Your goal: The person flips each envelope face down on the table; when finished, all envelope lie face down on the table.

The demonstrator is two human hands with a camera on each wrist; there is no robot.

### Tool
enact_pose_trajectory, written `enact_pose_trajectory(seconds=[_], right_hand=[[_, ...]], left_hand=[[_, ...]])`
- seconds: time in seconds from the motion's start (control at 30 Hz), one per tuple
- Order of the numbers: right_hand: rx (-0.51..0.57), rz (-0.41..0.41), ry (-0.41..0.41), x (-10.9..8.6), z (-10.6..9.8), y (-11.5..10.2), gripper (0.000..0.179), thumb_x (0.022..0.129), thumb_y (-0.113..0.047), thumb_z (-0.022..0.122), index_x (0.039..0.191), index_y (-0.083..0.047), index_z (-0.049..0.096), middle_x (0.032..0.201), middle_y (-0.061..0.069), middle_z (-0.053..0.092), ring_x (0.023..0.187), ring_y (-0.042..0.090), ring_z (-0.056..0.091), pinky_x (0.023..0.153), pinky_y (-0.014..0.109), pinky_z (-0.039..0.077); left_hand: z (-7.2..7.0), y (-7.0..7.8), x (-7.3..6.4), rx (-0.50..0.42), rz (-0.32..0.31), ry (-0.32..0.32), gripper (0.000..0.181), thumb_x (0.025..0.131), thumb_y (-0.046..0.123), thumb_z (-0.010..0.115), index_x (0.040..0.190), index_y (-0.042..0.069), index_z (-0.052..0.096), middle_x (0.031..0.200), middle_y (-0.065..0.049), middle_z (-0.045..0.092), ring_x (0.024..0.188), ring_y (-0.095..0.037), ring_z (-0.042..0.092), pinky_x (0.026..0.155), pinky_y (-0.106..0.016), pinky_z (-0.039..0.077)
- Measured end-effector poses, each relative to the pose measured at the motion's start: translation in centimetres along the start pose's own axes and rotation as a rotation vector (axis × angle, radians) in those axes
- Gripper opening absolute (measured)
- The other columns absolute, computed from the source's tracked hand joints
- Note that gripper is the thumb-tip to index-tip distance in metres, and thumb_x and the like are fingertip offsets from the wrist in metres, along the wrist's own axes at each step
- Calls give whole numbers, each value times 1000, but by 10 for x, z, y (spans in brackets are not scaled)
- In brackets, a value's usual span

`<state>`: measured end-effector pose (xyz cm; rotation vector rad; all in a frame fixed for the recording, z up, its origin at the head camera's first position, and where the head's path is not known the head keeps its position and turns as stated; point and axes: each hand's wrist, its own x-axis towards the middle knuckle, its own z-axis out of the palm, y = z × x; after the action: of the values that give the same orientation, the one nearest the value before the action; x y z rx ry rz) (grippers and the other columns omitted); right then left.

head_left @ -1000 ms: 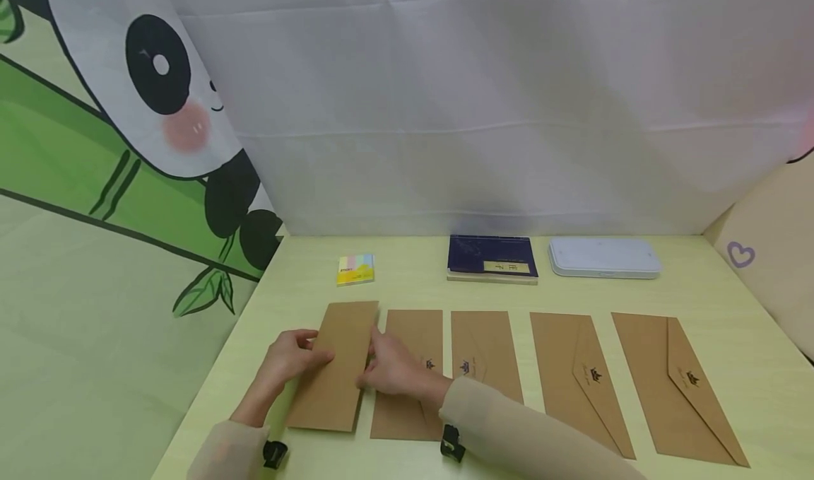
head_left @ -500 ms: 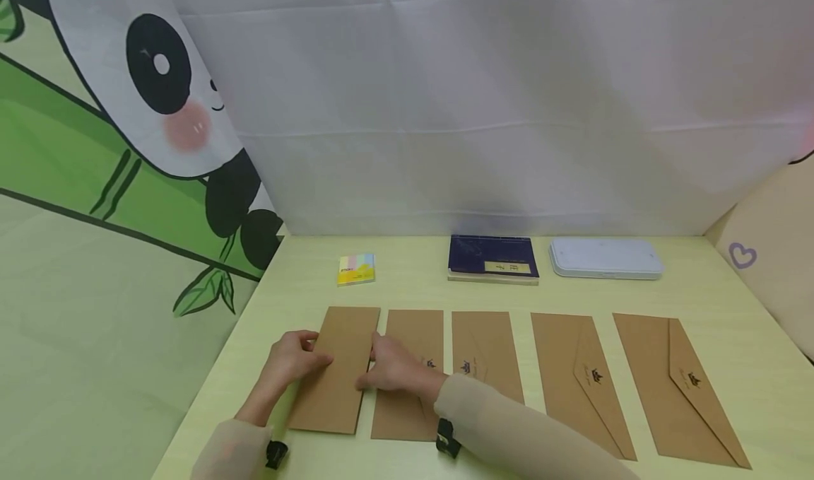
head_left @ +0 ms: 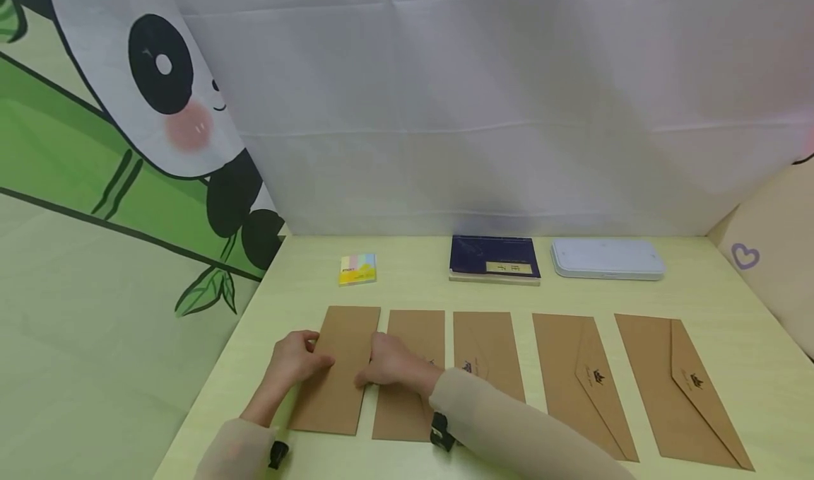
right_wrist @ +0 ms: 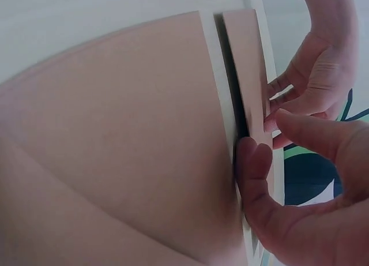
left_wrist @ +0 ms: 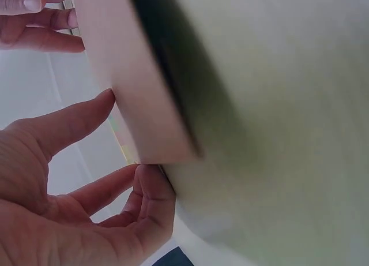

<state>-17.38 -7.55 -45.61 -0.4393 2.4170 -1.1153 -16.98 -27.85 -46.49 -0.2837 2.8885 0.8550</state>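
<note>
A plain brown kraft-paper envelope [head_left: 341, 395] lies lengthwise at the left of the row, its blank side up. My left hand [head_left: 294, 358] holds its left edge, thumb on top and fingers curled at the side. From the right, my right hand [head_left: 393, 362] pinches the opposite edge between thumb and fingers. A dark shadow runs along the envelope [right_wrist: 245, 64] in the right wrist view, where it sits close over the table. My right forearm crosses over the neighbouring envelope [head_left: 407, 416], partly hiding it and the third envelope [head_left: 486, 335].
Two more flapped envelopes with crown prints, one [head_left: 566, 367] beside the other [head_left: 655, 388], lie to the right. Along the back stand sticky notes [head_left: 357, 269], a dark blue notebook [head_left: 492, 252] and a pale case [head_left: 607, 259]. A white cloth [head_left: 477, 112] hangs behind the table.
The held envelope has come down flatter toward the table, its far end dropping slightly. Both hands keep their grip on its edges, and the right forearm shifts slightly left.
</note>
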Motion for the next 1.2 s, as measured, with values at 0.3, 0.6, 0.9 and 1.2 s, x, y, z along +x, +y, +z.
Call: enact_pose_trajectory(seconds=[0.3,0.6,0.9,1.2], right_hand=[[-41,32,3,4,0,-3,45,69,-20,85,90,-1,50,75,7,50,65,21,48,58,32,42],[-51,18,32,4,1,-4,44,67,-14,85,89,-1,49,74,7,49,62,20,47,53,31,41],[-33,-4,35,0,-2,-3,46,65,-14,86,88,-1,48,73,7,48,62,20,47,53,29,40],[-4,-42,40,-10,-17,5,78,69,-18,85,129,10,44,80,3,54,67,15,51,62,28,45]], left_hand=[[-1,3,-1,22,16,12,58,69,18,81,114,-11,58,84,-14,63,73,-24,58,65,-40,50],[0,3,-1,26,-4,5,59,70,19,81,116,-11,58,86,-15,63,74,-25,59,66,-40,50],[-3,2,-1,9,-10,0,63,70,22,82,118,-10,57,91,-17,62,76,-26,58,67,-40,50],[-5,19,-8,-41,35,19,63,72,21,83,121,-9,57,98,-20,63,82,-28,59,68,-40,51]])
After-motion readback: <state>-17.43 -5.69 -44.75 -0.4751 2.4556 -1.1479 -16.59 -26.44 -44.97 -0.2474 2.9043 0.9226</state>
